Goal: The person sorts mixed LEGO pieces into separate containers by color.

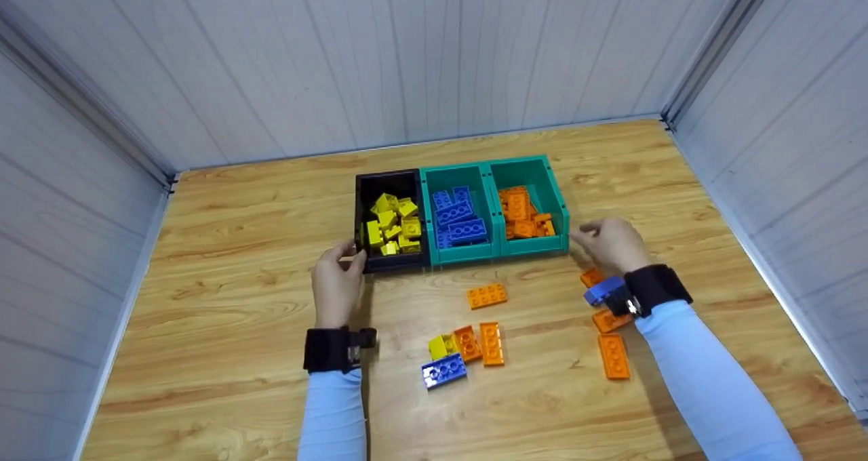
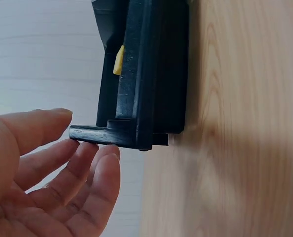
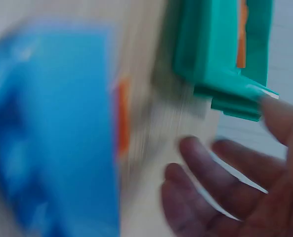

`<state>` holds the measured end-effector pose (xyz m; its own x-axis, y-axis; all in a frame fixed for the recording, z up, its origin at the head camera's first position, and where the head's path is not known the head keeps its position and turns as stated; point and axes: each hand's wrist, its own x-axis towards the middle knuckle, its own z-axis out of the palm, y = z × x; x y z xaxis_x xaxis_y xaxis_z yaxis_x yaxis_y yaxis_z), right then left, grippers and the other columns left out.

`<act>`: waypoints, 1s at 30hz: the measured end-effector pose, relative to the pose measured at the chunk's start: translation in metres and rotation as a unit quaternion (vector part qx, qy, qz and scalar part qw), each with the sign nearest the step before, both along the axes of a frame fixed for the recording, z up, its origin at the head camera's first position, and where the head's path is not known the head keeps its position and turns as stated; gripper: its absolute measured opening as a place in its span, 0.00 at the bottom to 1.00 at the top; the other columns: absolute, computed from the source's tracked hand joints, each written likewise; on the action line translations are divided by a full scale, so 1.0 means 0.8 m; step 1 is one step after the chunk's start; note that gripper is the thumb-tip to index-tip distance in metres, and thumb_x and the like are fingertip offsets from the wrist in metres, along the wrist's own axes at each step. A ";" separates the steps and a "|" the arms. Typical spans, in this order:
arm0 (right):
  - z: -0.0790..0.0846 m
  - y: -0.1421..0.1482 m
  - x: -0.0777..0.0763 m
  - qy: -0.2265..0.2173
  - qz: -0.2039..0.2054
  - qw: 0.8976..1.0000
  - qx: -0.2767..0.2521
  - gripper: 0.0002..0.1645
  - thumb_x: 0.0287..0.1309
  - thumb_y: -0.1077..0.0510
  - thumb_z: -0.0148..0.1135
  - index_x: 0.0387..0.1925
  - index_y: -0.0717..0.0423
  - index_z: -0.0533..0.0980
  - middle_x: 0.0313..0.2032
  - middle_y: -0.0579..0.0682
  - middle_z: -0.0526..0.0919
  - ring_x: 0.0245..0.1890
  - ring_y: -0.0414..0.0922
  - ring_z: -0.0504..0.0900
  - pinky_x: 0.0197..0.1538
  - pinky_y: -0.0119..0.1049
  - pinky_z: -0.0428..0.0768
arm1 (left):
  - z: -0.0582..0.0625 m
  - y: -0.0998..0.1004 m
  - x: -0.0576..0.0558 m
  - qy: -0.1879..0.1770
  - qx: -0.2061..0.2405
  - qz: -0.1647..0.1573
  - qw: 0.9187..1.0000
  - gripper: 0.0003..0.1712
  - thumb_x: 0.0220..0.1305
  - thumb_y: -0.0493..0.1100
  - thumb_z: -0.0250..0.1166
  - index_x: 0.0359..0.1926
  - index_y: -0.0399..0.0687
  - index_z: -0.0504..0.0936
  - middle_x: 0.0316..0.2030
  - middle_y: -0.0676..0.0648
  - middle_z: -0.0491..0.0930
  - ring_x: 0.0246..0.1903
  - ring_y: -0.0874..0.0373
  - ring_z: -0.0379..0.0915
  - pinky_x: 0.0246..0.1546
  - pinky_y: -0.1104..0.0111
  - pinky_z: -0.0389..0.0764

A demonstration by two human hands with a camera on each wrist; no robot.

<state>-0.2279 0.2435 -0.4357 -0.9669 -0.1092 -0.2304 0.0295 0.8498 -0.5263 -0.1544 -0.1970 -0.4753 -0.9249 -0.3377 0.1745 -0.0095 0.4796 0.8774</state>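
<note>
A black bin (image 1: 397,263) of yellow bricks (image 1: 386,220) stands left of two joined green bins. My left hand (image 1: 336,281) holds the black bin's near left corner, its rim between thumb and fingers in the left wrist view. The middle green bin (image 1: 468,254) holds blue bricks (image 1: 454,211); the right green bin (image 1: 536,245) holds orange bricks (image 1: 519,205). My right hand (image 1: 614,243) is at the right bin's near right corner. In the right wrist view its thumb (image 3: 279,118) touches that corner, while the other fingers are spread below, holding nothing.
Loose on the wooden table (image 1: 237,298) lie an orange brick (image 1: 487,295), a cluster with a yellow brick (image 1: 439,347) and a blue brick (image 1: 444,371), and more orange bricks (image 1: 614,356). Another blue brick (image 1: 602,290) sits beneath my right wrist. Pale panels (image 1: 420,61) enclose the table.
</note>
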 end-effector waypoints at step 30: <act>0.048 -0.037 0.017 0.227 0.157 0.958 0.073 0.17 0.58 0.64 0.69 0.49 0.68 0.81 0.45 0.66 0.80 0.43 0.62 0.80 0.46 0.55 0.80 | -0.010 0.003 -0.001 -0.020 -0.032 -0.012 0.999 0.21 0.68 0.33 0.62 0.60 0.34 0.77 0.44 0.38 0.83 0.36 0.49 0.82 0.36 0.60 0.83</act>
<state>-0.2145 0.2135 -0.3972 -0.8956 -0.4107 0.1708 -0.4443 0.8445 -0.2991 -0.1556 -0.1943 -0.4833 -0.9391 -0.3057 0.1573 -0.0325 0.5346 0.8445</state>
